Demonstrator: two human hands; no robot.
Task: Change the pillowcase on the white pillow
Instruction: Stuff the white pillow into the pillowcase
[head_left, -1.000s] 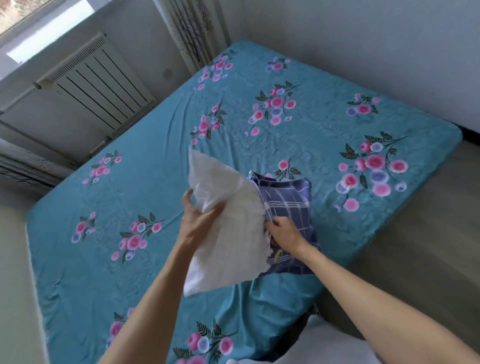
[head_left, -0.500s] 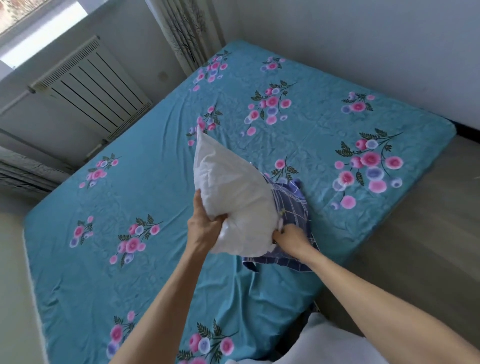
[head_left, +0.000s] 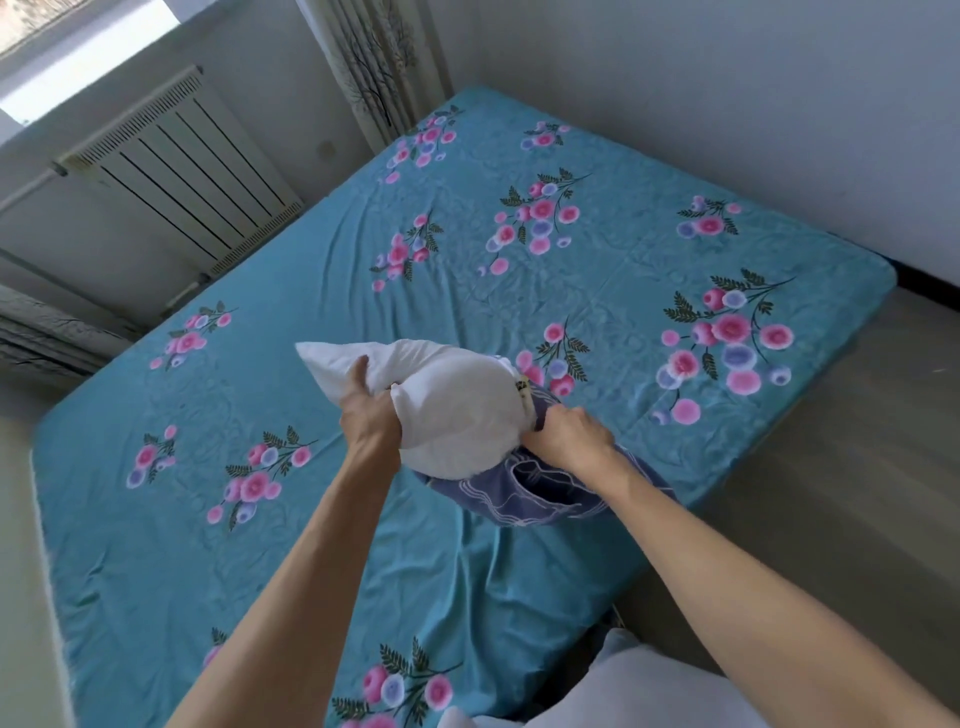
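White, soft and bunched into a rounded lump, the plump white fabric pillow (head_left: 457, 410) sits between the hands above the bed, one pointed corner sticking out beyond the left hand. The left hand (head_left: 370, 413) grips it, fingers curled deep into the puckered cloth. The right hand (head_left: 566, 437) pinches the gathered rim of the dark blue cotton pillowcase with thin white line print (head_left: 524, 493), which sags in crumpled folds below that hand and cups the pillow's lower end. Beneath both hands spreads the wrinkled teal bedsheet with pink and lilac round flower sprays (head_left: 623, 244). Beyond the left hand stands a ribbed white radiator (head_left: 187, 171).
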